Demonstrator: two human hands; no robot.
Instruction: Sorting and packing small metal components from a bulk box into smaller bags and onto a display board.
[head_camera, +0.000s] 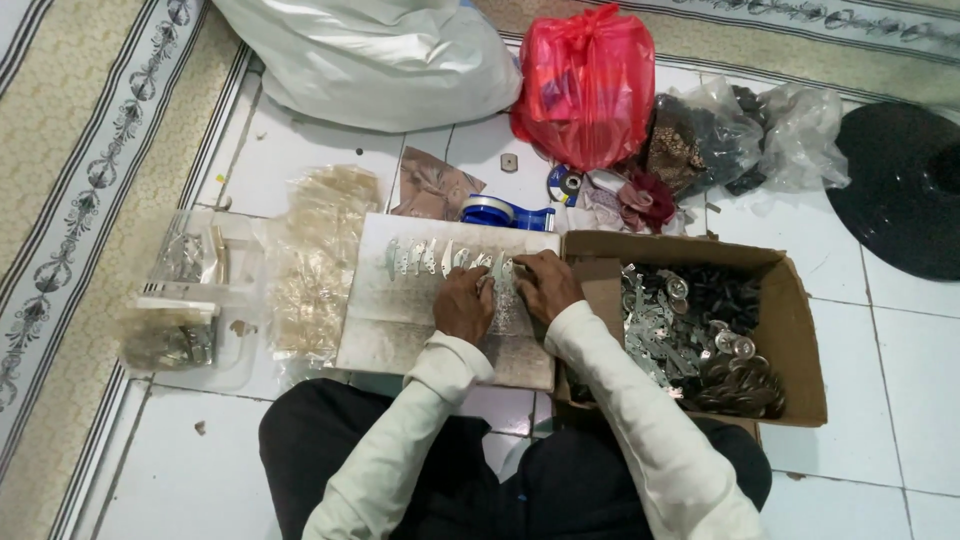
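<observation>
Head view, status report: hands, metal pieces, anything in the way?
Both hands on board, fingers arranging metal pieces. Parts box at right. Nothing blocking.

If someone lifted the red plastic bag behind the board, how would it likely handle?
The red plastic bag would probably sag and change shape, since its thin film is crumpled and knotted on top. It bulges full, so it may feel fairly heavy. Rolling seems unlikely: it slumps on the tiled floor.

Home floor workshop: tiled floor (300, 150) (rugs (80, 150) beside), box of metal parts (800, 330).
</observation>
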